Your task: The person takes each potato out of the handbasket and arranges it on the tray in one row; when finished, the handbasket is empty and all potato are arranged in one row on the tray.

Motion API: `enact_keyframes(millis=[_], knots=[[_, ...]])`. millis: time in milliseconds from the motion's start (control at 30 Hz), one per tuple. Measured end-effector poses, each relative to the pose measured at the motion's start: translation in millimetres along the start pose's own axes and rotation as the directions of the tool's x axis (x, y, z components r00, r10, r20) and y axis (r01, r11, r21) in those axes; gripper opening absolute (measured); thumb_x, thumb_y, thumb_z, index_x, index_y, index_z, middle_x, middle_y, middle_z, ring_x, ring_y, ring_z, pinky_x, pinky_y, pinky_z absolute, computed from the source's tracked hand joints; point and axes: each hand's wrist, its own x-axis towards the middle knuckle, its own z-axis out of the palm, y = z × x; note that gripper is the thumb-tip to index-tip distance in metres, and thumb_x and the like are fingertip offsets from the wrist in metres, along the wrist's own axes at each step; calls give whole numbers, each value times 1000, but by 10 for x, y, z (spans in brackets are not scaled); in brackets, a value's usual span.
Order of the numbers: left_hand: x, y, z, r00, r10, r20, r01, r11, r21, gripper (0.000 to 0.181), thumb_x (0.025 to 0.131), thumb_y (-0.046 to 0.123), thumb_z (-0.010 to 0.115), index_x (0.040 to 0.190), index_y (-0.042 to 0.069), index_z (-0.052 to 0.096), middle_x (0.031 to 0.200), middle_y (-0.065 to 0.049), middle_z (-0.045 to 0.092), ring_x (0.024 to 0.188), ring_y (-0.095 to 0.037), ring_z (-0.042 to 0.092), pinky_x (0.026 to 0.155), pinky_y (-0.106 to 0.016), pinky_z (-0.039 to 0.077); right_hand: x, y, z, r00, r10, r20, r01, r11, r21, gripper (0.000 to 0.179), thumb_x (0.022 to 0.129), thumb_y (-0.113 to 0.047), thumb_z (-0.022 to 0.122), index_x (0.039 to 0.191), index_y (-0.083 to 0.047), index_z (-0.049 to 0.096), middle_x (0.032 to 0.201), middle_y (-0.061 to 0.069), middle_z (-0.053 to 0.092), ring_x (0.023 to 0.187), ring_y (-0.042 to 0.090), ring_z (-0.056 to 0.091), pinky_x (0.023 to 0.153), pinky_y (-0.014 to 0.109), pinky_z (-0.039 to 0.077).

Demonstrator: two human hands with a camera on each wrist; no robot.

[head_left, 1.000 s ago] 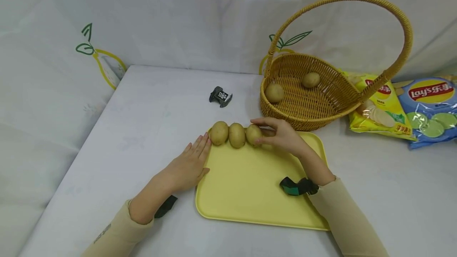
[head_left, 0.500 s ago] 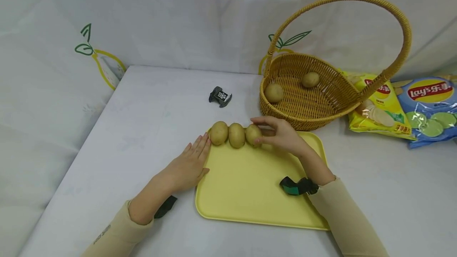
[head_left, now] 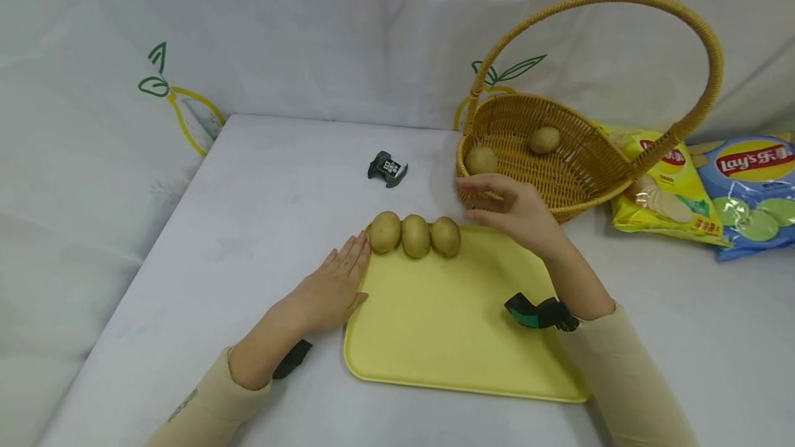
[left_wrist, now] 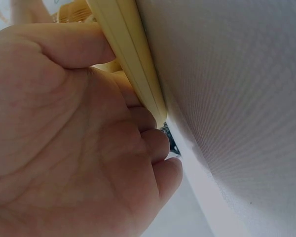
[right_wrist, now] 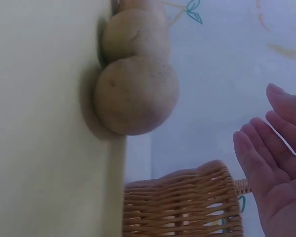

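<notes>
Three potatoes stand in a row along the back edge of a yellow tray [head_left: 459,323]: a left potato [head_left: 385,232], a middle potato [head_left: 415,236] and a right potato [head_left: 446,236]. My left hand [head_left: 329,295] lies at the tray's left rim, straight fingertips against the left potato. In the left wrist view its palm [left_wrist: 89,143] faces the tray's side. My right hand [head_left: 518,216] is raised over the back of the tray, in front of the wicker basket [head_left: 584,143]. Its fingers are spread from the thumb and hold nothing; the right wrist view shows it apart from the potatoes.
Inside the basket lie one potato [head_left: 481,161] at the left and another potato [head_left: 544,140] at the back. A yellow chip bag [head_left: 664,185] and a blue chip bag [head_left: 754,185] lie to its right. A small black item with a white label [head_left: 388,170] sits behind the tray.
My right hand has let go of the right potato and moved up and to the right, toward the basket. The left hand and the three potatoes stay in place.
</notes>
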Motion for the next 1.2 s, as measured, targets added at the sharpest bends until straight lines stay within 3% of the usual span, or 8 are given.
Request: enact_keyframes(millis=[133,200,333,400,533,700,867,1200], knots=[[-2,2,-2,1000,0,4,0,1000,0,68,99,24,47,145,-13,13,153,-27,2,142,-36,3,112,-50,14,76,-59,-124,997,-32,-65,37,996,83,39,80,20,61,117,9,61,118,9,62,105,20,62,83,28,52],[-4,2,-2,1000,-2,6,2,1000,-1,68,100,24,47,145,-13,12,153,-27,2,142,-36,3,112,-50,15,124,-53,-192,994,-19,-103,26,998,61,36,82,16,62,116,7,62,115,6,64,105,20,61,84,26,51],[-3,2,-2,1000,-3,9,3,1000,-10,68,100,23,47,145,-13,12,153,-27,2,142,-36,3,112,-50,15,203,9,-321,982,63,-176,-74,996,-56,33,86,5,64,119,3,63,113,3,65,105,18,60,82,20,51],[-4,4,-3,1000,-2,9,2,1000,-10,67,100,23,46,145,-13,12,153,-27,2,142,-36,3,112,-50,15,240,45,-368,973,107,-207,-137,981,-140,33,87,-1,66,120,1,63,113,2,66,106,16,59,81,17,49],[-2,3,-1,1000,-7,12,7,1000,1,68,100,24,46,146,-12,12,154,-26,1,142,-36,2,112,-49,14,318,86,-432,954,176,-241,-226,954,-199,35,88,-8,67,121,0,62,115,3,66,110,14,55,84,19,46],[-5,0,-3,1000,-12,14,12,1000,-2,68,100,24,47,146,-12,12,154,-26,1,142,-36,2,112,-49,14,414,116,-488,935,253,-247,-310,923,-229,39,88,-13,68,124,2,59,122,12,61,118,18,51,94,31,41],[2,5,-6,1000,-15,25,15,1000,-7,68,100,24,46,146,-11,11,154,-26,1,142,-35,1,113,-49,13,480,190,-545,917,314,-247,-376,885,-273,41,89,-11,65,127,2,55,128,19,55,122,27,47,96,39,40],[-7,9,-21,1000,-16,26,17,1000,-8,68,100,23,47,146,-11,12,154,-26,0,142,-35,1,112,-49,14,571,324,-600,899,392,-193,-436,840,-322,52,89,-8,65,135,5,46,139,23,44,131,36,37,103,49,34]])
